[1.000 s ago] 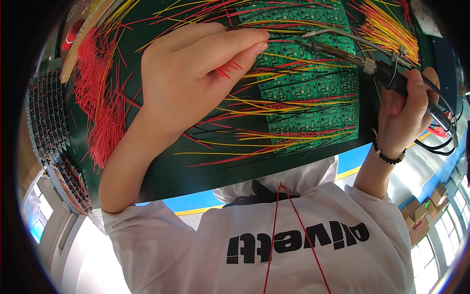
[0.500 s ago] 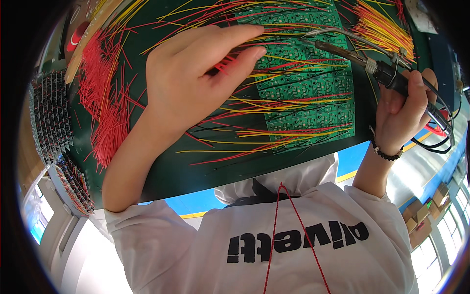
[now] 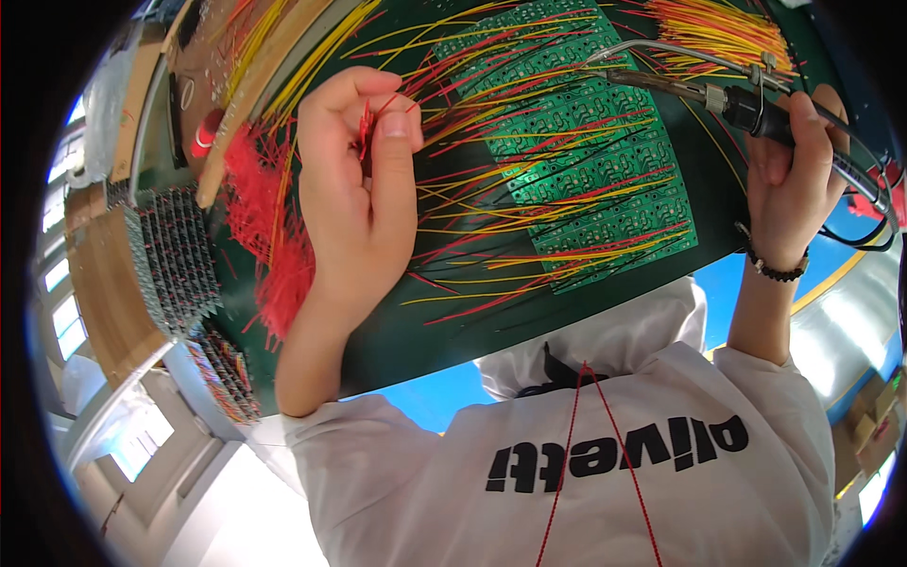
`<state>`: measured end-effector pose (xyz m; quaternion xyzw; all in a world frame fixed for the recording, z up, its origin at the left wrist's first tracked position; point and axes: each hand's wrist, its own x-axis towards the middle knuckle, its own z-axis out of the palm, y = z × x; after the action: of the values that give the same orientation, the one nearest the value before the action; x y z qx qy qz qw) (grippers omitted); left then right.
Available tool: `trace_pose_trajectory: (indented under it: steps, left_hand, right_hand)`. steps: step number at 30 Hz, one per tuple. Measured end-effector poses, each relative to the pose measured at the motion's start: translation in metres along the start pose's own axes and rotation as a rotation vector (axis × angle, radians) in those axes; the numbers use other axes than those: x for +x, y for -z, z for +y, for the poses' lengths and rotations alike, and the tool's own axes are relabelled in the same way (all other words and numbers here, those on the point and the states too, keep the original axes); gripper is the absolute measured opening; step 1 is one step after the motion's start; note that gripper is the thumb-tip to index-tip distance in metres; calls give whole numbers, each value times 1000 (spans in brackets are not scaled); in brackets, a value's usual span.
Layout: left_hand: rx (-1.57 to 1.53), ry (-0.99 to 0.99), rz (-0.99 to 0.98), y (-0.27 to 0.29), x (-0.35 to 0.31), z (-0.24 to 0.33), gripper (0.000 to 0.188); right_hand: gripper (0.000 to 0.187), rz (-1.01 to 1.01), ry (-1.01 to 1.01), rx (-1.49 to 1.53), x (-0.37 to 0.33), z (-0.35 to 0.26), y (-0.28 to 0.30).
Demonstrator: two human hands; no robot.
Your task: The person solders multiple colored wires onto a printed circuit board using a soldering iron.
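Short red wires (image 3: 367,130) are pinched between the thumb and curled fingers of my left hand (image 3: 354,203), left of the circuit boards. My right hand (image 3: 794,184) wraps round the handle of a soldering iron (image 3: 742,109). A thin curved metal tube (image 3: 675,49) is clamped along the iron. Both tips point left, over the upper part of the green circuit boards (image 3: 614,203), which lie as a joined panel on the dark green table. Rows of red, yellow and black wires (image 3: 491,194) stick out from the boards toward my left hand.
A heap of red wires (image 3: 279,283) lies left of my forearm, beside a wooden strip (image 3: 250,90). Yellow and red wires (image 3: 727,33) are bundled at the far right. Stacked wired boards (image 3: 175,260) stand at the table's left edge. A black cable (image 3: 864,241) trails from the iron.
My left hand has drawn back from the boards and its fingers have curled in, with red wires showing at the fingertips. The right hand still holds the soldering iron over the boards. The whole view has shifted.
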<state>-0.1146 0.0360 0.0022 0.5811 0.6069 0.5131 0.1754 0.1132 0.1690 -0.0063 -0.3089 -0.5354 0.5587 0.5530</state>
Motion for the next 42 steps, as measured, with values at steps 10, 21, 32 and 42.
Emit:
trace_pose_trajectory:
  steps: [10,21,32,42]
  left_hand:
    - [-202,156,-238,1,22,21,10]
    - [115,126,-414,-17,36,16,13]
    - [475,-207,-244,-32,38,7,10]
    - [525,-607,-135,-44,33,-23,22]
  right_hand:
    - [15,185,-98,2,2,9,27]
    - [9,71,-94,60,2,12,40]
    - [12,129,-106,49,0,9,26]
    - [17,41,-123,3,1,6,22]
